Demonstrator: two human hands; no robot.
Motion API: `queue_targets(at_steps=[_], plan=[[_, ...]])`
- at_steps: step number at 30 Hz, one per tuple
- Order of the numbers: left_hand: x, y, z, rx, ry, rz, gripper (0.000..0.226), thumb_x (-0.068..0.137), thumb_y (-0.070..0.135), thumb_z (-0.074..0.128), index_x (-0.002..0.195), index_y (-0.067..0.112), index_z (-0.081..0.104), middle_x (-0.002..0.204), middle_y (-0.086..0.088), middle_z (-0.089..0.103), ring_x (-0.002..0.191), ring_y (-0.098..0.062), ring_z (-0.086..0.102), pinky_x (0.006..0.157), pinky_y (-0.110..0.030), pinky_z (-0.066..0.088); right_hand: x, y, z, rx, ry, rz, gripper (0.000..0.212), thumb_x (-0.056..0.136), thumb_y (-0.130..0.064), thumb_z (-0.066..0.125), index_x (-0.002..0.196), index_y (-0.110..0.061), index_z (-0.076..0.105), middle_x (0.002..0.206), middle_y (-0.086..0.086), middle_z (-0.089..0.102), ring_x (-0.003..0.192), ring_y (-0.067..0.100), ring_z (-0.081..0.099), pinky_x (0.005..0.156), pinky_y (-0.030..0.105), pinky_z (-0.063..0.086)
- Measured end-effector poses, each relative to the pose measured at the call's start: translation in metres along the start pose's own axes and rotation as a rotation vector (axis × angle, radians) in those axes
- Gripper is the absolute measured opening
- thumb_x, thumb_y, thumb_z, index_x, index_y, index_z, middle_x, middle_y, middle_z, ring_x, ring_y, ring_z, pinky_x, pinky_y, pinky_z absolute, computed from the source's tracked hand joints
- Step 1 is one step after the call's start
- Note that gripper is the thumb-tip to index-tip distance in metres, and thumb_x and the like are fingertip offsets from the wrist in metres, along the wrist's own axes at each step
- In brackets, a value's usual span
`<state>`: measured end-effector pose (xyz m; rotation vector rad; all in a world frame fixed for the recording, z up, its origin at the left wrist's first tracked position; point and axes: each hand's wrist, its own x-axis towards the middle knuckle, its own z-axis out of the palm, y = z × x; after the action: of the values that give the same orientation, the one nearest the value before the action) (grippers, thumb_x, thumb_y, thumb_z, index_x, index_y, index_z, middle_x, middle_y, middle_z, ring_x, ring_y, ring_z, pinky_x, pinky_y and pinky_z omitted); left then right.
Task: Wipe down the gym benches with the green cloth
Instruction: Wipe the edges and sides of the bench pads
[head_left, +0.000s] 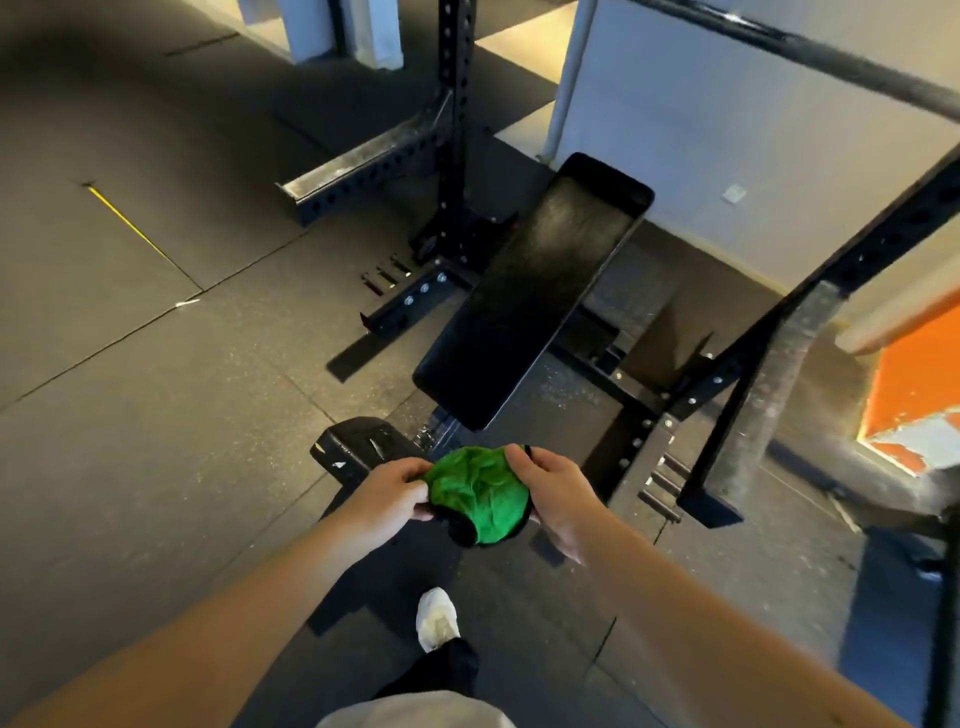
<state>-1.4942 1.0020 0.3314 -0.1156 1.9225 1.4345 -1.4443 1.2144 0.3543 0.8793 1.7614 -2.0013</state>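
A bunched green cloth (478, 493) is held between both hands in front of me. My left hand (387, 493) grips its left edge and my right hand (553, 491) grips its right edge, with something black showing under the cloth. Just beyond the hands a black padded gym bench (535, 291) stretches away from me, its long back pad inclined. The short seat pad (363, 447) lies at the bench's near end, partly hidden behind my left hand.
A black squat rack surrounds the bench: an upright (454, 130) at the back left, a slanted post (763, 395) on the right. A barbell (810, 57) crosses the upper right. My white shoe (437, 618) stands on the rubber floor (156, 415).
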Motion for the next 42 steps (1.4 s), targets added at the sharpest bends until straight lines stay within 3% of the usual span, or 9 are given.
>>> queue_targets(at_steps=[4,9,13,16,25,31,35,38,42], plan=[[-0.043,-0.014,0.006,0.015,0.039,0.021,0.024,0.061,0.014,0.057,0.077,0.016,0.075,0.085,-0.012,0.074,0.094,-0.029,0.07,0.094,-0.043,0.054,-0.059,0.015,-0.019,0.001,-0.135,-0.062,0.025,0.094,-0.02,0.072,0.115,-0.007,0.07,0.109,0.015,0.076,0.102,0.029,0.074,0.087,0.041,0.061],[-0.119,-0.031,0.024,0.062,0.049,-0.028,0.008,0.073,0.015,0.062,0.068,0.009,0.063,0.07,-0.005,0.064,0.068,-0.017,0.059,0.074,-0.031,0.044,-0.124,0.044,-0.011,-0.034,-0.226,-0.13,0.024,0.094,-0.003,0.068,0.117,-0.001,0.069,0.113,0.021,0.073,0.095,0.027,0.073,0.077,0.032,0.061],[-0.182,-0.039,0.033,-0.075,-0.052,0.016,0.029,0.104,0.024,0.052,0.094,0.006,0.073,0.091,-0.015,0.074,0.079,-0.023,0.071,0.075,-0.03,0.051,-0.155,0.06,0.011,-0.001,-0.225,-0.149,0.019,0.097,-0.008,0.066,0.115,-0.003,0.069,0.112,0.018,0.075,0.1,0.028,0.074,0.08,0.035,0.06],[-0.213,-0.049,0.023,0.209,-0.118,0.109,0.047,0.087,0.045,0.071,0.107,0.002,0.067,0.09,-0.015,0.07,0.077,-0.026,0.064,0.074,-0.033,0.048,-0.169,0.063,0.026,-0.019,-0.249,-0.163,0.019,0.099,-0.011,0.063,0.116,-0.003,0.068,0.11,0.017,0.075,0.103,0.032,0.073,0.088,0.041,0.06],[-0.223,-0.053,-0.044,0.362,0.215,0.148,0.013,0.09,0.0,0.054,0.078,0.001,0.058,0.061,-0.006,0.046,0.048,-0.012,0.037,0.046,-0.022,0.03,-0.168,0.041,0.072,-0.336,-0.17,-0.378,0.016,0.097,-0.032,0.07,0.092,-0.017,0.07,0.085,0.002,0.071,0.084,0.019,0.067,0.081,0.037,0.052],[-0.204,-0.046,-0.123,0.284,0.273,0.132,0.013,0.088,0.003,0.057,0.089,0.005,0.07,0.089,-0.022,0.07,0.078,-0.03,0.066,0.068,-0.034,0.046,-0.137,0.008,0.132,-0.419,-0.127,-0.394,0.02,0.099,-0.029,0.068,0.082,-0.02,0.062,0.069,-0.011,0.059,0.062,0.002,0.054,0.057,0.014,0.042],[-0.182,-0.038,-0.2,0.448,0.109,0.139,0.026,0.085,-0.001,0.057,0.097,0.017,0.072,0.091,-0.012,0.072,0.076,-0.021,0.063,0.069,-0.032,0.045,-0.103,-0.015,0.202,-0.457,-0.146,-0.361,0.016,0.096,-0.033,0.07,0.097,-0.016,0.069,0.085,-0.005,0.068,0.077,0.008,0.063,0.067,0.02,0.048],[-0.156,-0.028,-0.263,0.421,-0.005,0.219,0.046,0.078,0.012,0.068,0.12,0.031,0.066,0.118,0.012,0.068,0.113,-0.01,0.06,0.096,-0.034,0.043,-0.076,-0.034,0.273,-0.499,-0.155,-0.345,0.018,0.095,-0.034,0.071,0.105,-0.018,0.072,0.096,0.0,0.074,0.092,0.017,0.071,0.081,0.028,0.054],[-0.128,-0.013,-0.349,0.239,-0.113,0.34,0.041,0.081,0.016,0.076,0.113,0.037,0.062,0.104,0.022,0.072,0.103,0.004,0.064,0.095,-0.029,0.048,-0.039,-0.063,0.373,-0.549,-0.111,-0.347,0.021,0.094,-0.035,0.072,0.104,-0.016,0.073,0.099,0.004,0.075,0.094,0.021,0.071,0.085,0.033,0.056]])
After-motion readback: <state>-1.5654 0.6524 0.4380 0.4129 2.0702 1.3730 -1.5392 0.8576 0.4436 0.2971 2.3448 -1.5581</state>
